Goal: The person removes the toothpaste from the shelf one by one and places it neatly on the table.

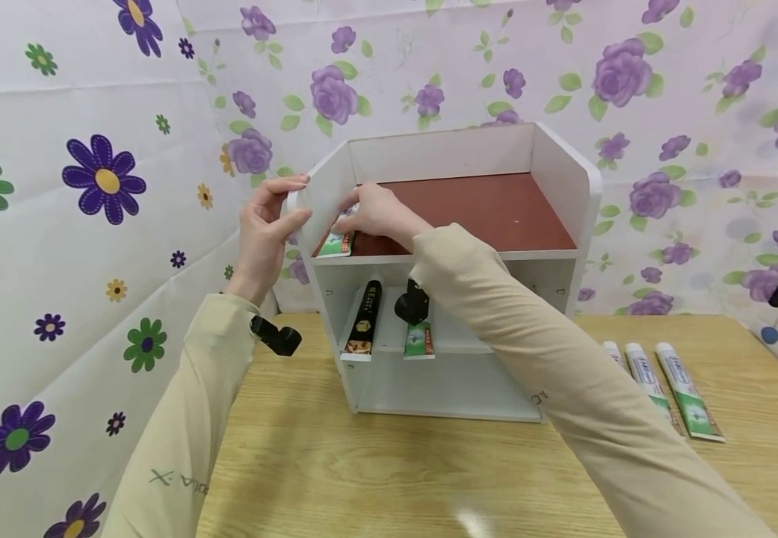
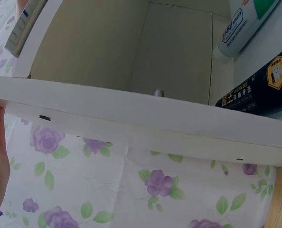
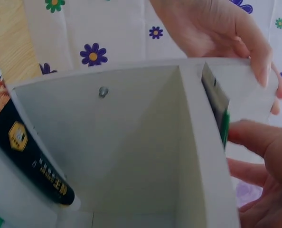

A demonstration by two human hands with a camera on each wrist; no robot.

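A white shelf unit (image 1: 566, 179) with a red-brown top surface stands on the table. My left hand (image 1: 257, 239) grips the upper edge of its left side panel, thumb in front and fingers over the outside. At the left end of the top surface lies a green-and-white toothpaste tube (image 1: 336, 246), its flat end toward the front. My right hand (image 1: 383, 217) pinches this tube; the hand hides much of it. In the right wrist view the tube's flat end (image 3: 216, 97) juts slightly over the board's front edge, near the thumb.
On the middle shelf lie a black toothpaste tube (image 1: 365, 321) at the left and another green-and-white tube (image 1: 418, 341), partly behind the right wrist's camera. Several white-and-green tubes (image 1: 690, 396) lie on the wooden table (image 1: 362, 478) at the right. Flowered cloth hangs behind.
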